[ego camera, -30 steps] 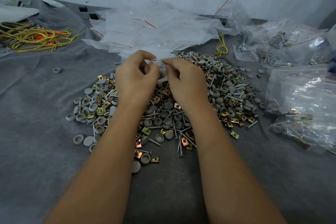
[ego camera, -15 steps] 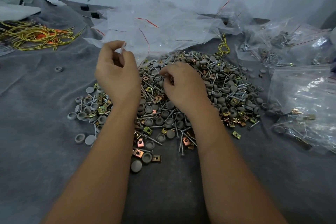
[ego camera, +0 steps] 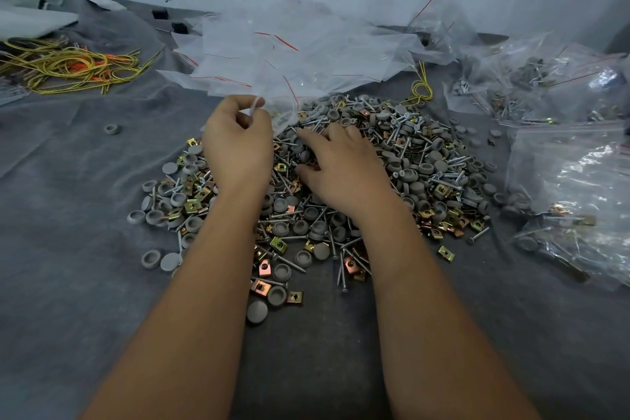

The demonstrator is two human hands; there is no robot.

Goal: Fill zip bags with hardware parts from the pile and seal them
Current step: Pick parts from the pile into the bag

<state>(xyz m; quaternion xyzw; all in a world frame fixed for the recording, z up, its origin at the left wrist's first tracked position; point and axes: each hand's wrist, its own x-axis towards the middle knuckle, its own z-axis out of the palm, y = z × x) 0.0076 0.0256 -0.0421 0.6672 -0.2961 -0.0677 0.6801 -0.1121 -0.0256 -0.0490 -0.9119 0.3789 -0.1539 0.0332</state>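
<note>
Clear plastic of the zip bag (ego camera: 283, 112) is pinched at its mouth by my left hand (ego camera: 238, 143), held open at the pile's (ego camera: 341, 187) 11 o'clock edge, so my right hand (ego camera: 341, 167), fingers loosely spread on the parts, can load it.

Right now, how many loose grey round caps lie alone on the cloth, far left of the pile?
1: a small grey round plastic cap on the grey cloth, left of the left hand.
</note>
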